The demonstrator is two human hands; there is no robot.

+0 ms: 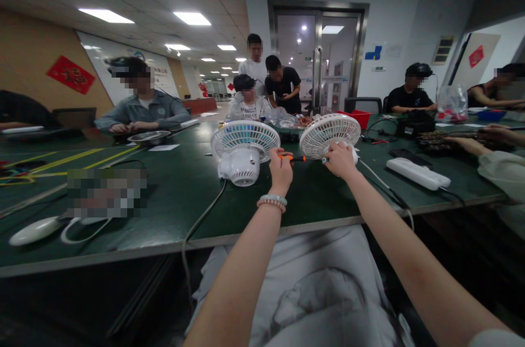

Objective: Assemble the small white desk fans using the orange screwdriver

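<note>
Two white fans stand side by side on the green table, their backs toward me. My left hand [281,172] is closed around a screwdriver [298,159] with an orange and black handle, held between the fans. Just left of that hand is the left fan [245,153], its round motor housing showing below the grille. My right hand [341,159] grips the rear housing of the right fan [328,129] and hides most of it. A small light-blue bit [325,160] shows by the right fingertips; I cannot tell what it is.
A white power strip [418,173] and a dark phone [410,157] lie to the right. Fan cords hang over the table edge [229,239]. At far left are a white oval object [36,231] and yellow tape lines. Several people sit or stand around the table.
</note>
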